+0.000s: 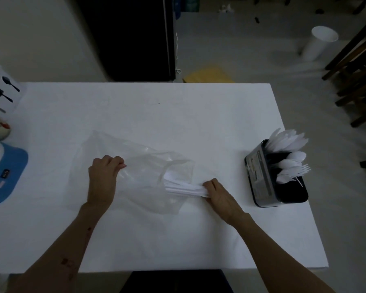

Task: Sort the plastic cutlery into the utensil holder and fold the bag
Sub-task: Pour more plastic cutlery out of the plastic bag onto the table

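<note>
White table point(148, 106): far half bare, open for passage. Clear bag point(135, 170) sprawls across centre. Utensil holder point(260, 178) stands near right edge, knives, spoons, forks jutting above rim; bare strip lies between it and bag. Blue appliance point(6, 172), printed box point(2, 87) crowd left edge. Near edge bare.

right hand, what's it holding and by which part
The right hand grips a bundle of white plastic cutlery by the end sticking out of the clear bag.
</note>
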`<state>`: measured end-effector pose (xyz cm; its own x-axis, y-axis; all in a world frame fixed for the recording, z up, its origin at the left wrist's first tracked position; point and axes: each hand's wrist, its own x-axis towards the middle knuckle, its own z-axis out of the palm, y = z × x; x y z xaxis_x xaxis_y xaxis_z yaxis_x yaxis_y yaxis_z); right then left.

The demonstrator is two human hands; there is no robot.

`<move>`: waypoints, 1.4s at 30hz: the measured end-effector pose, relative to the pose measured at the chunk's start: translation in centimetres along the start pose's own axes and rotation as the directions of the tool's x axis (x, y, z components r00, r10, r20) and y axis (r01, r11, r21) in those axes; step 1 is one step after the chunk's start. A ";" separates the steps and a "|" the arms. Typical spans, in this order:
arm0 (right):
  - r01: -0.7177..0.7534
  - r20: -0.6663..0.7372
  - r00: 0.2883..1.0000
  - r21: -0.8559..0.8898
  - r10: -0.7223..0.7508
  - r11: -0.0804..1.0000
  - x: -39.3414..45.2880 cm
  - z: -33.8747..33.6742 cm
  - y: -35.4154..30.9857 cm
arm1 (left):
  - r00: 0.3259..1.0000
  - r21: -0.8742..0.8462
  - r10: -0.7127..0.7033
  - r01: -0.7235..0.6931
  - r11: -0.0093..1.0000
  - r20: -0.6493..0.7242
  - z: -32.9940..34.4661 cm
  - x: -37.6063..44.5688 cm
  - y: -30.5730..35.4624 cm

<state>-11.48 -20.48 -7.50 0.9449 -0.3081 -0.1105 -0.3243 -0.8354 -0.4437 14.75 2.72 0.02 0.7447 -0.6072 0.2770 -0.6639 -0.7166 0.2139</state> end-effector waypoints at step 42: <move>0.327 0.076 0.944 -0.114 -0.320 0.938 2.0 0.7 -3.8 | 0.881 -0.301 -0.441 0.473 0.828 0.169 3.5 -2.8 0.7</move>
<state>-8.31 -17.63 -6.70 0.9995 0.0113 -0.0296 0.0002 -0.9363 -0.3512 12.46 2.75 -3.93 0.9609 -0.2767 -0.0084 -0.2187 -0.7773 0.5899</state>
